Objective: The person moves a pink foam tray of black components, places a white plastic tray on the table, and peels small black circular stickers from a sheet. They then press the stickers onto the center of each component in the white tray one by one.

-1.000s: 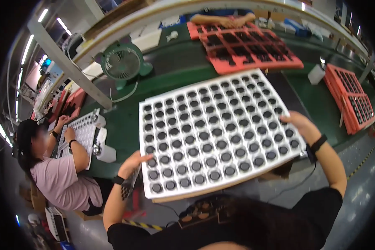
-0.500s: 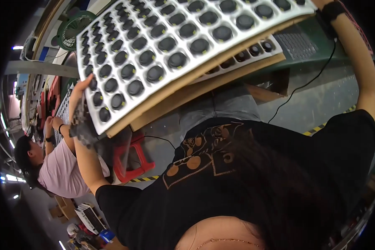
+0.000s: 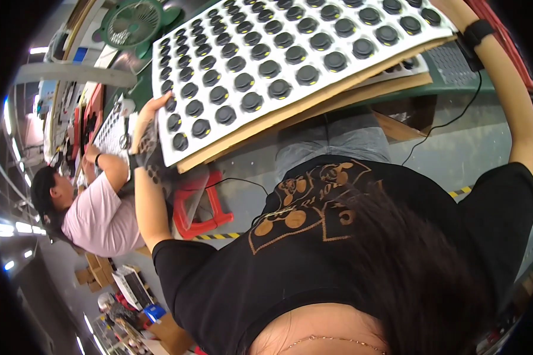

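A large white moulded tray point(image 3: 170, 156) holds rows of round black parts with small yellow marks. A brown cardboard sheet point(image 3: 249, 134) lies right under it. My left hand point(image 3: 150, 113) is closed on the tray's left edge, thumb on top, its other fingers hidden. At the far right corner my right hand point(image 3: 450, 8) grips the opposite edge; the picture's upper edge cuts it off and its fingers do not show. Beneath, a second white tray point(image 3: 421, 64) on cardboard peeks out. I cannot tell whether the upper tray touches it.
A green fan point(image 3: 131, 25) stands beyond the tray's left side. A co-worker in a pink shirt point(image 3: 103, 222) works at the left. A red stool point(image 3: 210, 216) is on the floor by my left arm. A black cable point(image 3: 450, 125) hangs from the green bench point(image 3: 450, 89) at the right.
The tray, held in both hands, has come down and away from me, and sits farther right in view. More of the fan now shows, and less of the second tray.
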The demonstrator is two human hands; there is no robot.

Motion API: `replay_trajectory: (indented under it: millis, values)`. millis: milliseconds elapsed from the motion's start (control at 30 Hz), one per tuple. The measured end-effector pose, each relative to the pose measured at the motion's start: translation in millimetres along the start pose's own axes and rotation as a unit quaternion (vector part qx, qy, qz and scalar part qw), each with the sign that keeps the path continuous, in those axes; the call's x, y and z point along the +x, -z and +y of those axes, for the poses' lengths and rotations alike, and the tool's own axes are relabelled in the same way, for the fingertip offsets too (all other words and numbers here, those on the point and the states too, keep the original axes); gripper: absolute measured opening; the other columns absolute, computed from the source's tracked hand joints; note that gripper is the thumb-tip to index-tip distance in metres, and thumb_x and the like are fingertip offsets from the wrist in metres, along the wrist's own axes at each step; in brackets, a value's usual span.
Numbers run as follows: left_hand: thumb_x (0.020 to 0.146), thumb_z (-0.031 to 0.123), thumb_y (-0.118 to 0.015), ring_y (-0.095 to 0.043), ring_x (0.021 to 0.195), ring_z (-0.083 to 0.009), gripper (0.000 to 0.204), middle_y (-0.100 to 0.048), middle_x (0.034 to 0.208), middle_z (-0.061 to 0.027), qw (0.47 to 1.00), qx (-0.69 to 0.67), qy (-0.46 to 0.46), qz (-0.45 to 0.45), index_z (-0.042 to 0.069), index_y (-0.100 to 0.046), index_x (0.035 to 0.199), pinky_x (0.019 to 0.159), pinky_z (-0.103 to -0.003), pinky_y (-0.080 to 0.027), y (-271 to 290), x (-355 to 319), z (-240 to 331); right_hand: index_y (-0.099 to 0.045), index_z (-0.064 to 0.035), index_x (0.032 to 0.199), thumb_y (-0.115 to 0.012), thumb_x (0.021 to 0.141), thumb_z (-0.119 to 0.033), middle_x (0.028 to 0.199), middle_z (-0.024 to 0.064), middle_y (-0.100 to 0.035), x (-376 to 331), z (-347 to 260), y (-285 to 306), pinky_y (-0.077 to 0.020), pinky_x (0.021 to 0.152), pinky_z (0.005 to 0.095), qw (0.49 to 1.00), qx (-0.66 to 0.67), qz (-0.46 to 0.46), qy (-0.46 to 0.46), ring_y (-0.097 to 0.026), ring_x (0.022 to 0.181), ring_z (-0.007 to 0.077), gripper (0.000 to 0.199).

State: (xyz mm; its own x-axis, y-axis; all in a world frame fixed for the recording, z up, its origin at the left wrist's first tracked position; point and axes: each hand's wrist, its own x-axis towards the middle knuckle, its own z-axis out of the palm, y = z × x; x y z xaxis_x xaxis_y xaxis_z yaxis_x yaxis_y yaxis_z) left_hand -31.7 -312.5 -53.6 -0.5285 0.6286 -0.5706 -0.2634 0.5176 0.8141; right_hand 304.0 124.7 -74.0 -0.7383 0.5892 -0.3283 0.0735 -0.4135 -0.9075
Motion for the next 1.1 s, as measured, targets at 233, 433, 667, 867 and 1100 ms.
replay_trajectory:
  millis: [233,433,667,867,1100]
  values:
    - [0.079,0.02,-0.059,-0.059,0.068,-0.0127,0.027,-0.062,0.083,-0.0046,0.999,0.035,-0.033,-0.022,0.001,-0.056,0.097,0.063,-0.026,-0.047,8,38,-11,-0.051,0.0021,0.099,-0.047,0.078,-0.007,0.082,0.0158,-0.06,-11,15,9,-0.0505,0.065,0.0371,0.999,0.014,-0.021,-0.048,-0.06,0.071,0.0251,0.023]
    - [0.08,0.019,-0.058,-0.059,0.069,-0.0108,0.027,-0.061,0.086,-0.0038,0.989,0.068,-0.132,0.018,0.001,-0.055,0.101,0.063,-0.024,-0.048,-17,23,-7,-0.05,-0.0005,0.101,-0.051,0.081,-0.014,0.089,0.0114,-0.061,-1,26,29,-0.0513,0.063,0.0317,0.995,-0.042,-0.065,-0.065,-0.062,0.071,0.0192,0.024]
    - [0.074,0.016,-0.066,-0.059,0.075,-0.0117,0.037,-0.061,0.09,-0.0064,0.977,0.152,-0.142,0.046,-0.003,-0.053,0.102,0.066,-0.023,-0.046,-17,8,3,-0.053,-0.0022,0.102,-0.053,0.082,-0.019,0.094,0.0108,-0.062,11,35,39,-0.0514,0.065,0.0308,0.99,-0.04,-0.099,-0.091,-0.062,0.074,0.0181,0.026]
    - [0.077,0.017,-0.061,-0.059,0.082,-0.0154,0.031,-0.06,0.096,-0.0113,0.975,0.161,-0.145,0.044,-0.004,-0.054,0.098,0.072,-0.025,-0.045,-19,10,19,-0.052,-0.0021,0.104,-0.054,0.081,-0.019,0.094,0.0113,-0.062,11,32,32,-0.0515,0.065,0.032,0.993,-0.039,-0.083,-0.08,-0.062,0.073,0.0198,0.028]
    - [0.077,0.018,-0.061,-0.051,0.051,-0.0097,0.019,-0.058,0.065,-0.0032,0.976,0.116,-0.167,0.073,0.0,-0.061,0.081,0.046,-0.02,-0.038,-20,4,25,-0.05,-0.0024,0.11,-0.055,0.081,-0.018,0.098,0.0106,-0.06,23,40,40,-0.0493,0.07,0.0354,0.987,-0.057,-0.116,-0.092,-0.061,0.081,0.0224,0.033]
